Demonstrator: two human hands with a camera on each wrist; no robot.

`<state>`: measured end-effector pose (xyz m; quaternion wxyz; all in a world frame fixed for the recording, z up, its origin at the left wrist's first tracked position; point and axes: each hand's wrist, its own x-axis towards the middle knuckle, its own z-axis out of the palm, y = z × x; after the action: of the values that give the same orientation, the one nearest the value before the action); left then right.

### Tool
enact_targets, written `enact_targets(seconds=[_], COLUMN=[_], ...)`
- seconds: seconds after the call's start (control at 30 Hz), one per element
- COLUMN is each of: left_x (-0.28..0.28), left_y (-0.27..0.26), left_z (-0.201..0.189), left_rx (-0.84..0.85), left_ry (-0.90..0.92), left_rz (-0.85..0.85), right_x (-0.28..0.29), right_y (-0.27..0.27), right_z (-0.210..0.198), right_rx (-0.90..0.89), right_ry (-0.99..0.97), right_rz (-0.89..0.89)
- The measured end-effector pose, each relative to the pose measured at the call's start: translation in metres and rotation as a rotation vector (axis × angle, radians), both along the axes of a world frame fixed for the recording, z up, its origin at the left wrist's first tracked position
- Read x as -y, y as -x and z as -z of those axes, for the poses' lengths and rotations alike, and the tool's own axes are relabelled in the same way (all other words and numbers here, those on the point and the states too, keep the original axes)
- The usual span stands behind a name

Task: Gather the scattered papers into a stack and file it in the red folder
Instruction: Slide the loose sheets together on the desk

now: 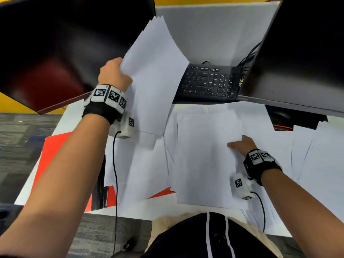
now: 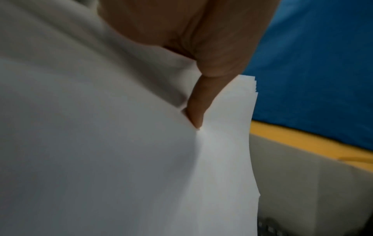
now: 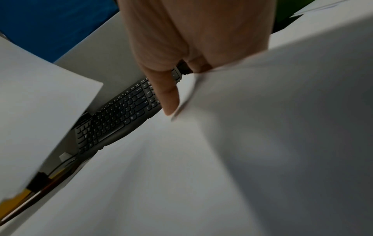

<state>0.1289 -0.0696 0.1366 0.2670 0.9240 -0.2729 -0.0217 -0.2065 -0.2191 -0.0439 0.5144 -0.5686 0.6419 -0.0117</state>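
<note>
- Loose white paper sheets (image 1: 202, 161) lie overlapping across the front half of the white tabletop (image 1: 61, 123).
- Right hand (image 1: 242, 146) sits on them near the front right, thumb out, fingers tucked under a sheet's edge.
- Left hand (image 1: 113, 75) pinches a fanned bundle of white sheets (image 1: 154, 75), lifted off the tabletop, thumb on top.
- Flat red folder (image 1: 54, 151) lies at the front left corner, partly under sheets.
- Black keyboard (image 1: 210, 82) sits toward the back edge.

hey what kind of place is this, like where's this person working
Most likely an office workstation: a black keyboard sits at the back of a white desk, dark monitors hang over it on both sides, and loose white papers lie across it beside a red folder.
</note>
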Motion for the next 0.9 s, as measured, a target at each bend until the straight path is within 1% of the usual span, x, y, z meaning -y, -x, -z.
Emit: enact_targets(seconds=[0.07,0.17,0.27,0.33,0.4,0.43,0.5,0.53,0.6,0.67,0.73,0.8,0.9], left_x=[-0.001,-0.006,-0.014,-0.021,-0.024,-0.026,-0.025,-0.024,-0.021,-0.017,-0.011,-0.005,0.001], left_y=[-0.002,0.009,0.035,0.06,0.083,0.093,0.108,0.112,0.119,0.128,0.135,0.138,0.146], left_z=[-0.011,-0.004,0.035,0.068,0.101,0.113,0.136,0.147,0.158,0.158,0.156,0.157,0.164], left_rx=[-0.104,-0.343,-0.564,-0.681,-0.804,-0.835,-0.836,-0.828,-0.776,-0.736,-0.719,-0.706,-0.712], left_ry=[0.092,0.164,0.134,0.081,0.018,-0.026,-0.138,-0.168,-0.177,-0.118,-0.082,-0.089,-0.203], left_rz=[0.004,0.044,0.041,0.001,-0.014,-0.005,0.013,0.004,-0.047,-0.103,-0.139,-0.134,-0.037], right_x=[-0.003,-0.003,0.014,0.022,0.034,0.034,0.03,0.022,0.008,-0.001,-0.001,0.0,-0.001], right_y=[0.003,0.008,0.018,0.025,0.034,0.036,0.036,0.033,0.023,0.017,0.014,0.012,0.01], right_z=[-0.003,-0.004,0.021,0.038,0.063,0.064,0.064,0.051,0.023,0.008,0.01,0.015,0.019], right_rx=[0.104,0.221,0.335,0.36,0.364,0.37,0.366,0.354,0.328,0.296,0.271,0.259,0.289], right_ry=[-0.073,-0.177,-0.268,-0.335,-0.344,-0.352,-0.367,-0.365,-0.289,-0.214,-0.176,-0.156,-0.147], right_rz=[0.065,0.129,0.154,0.167,0.148,0.145,0.162,0.159,0.168,0.163,0.148,0.146,0.125])
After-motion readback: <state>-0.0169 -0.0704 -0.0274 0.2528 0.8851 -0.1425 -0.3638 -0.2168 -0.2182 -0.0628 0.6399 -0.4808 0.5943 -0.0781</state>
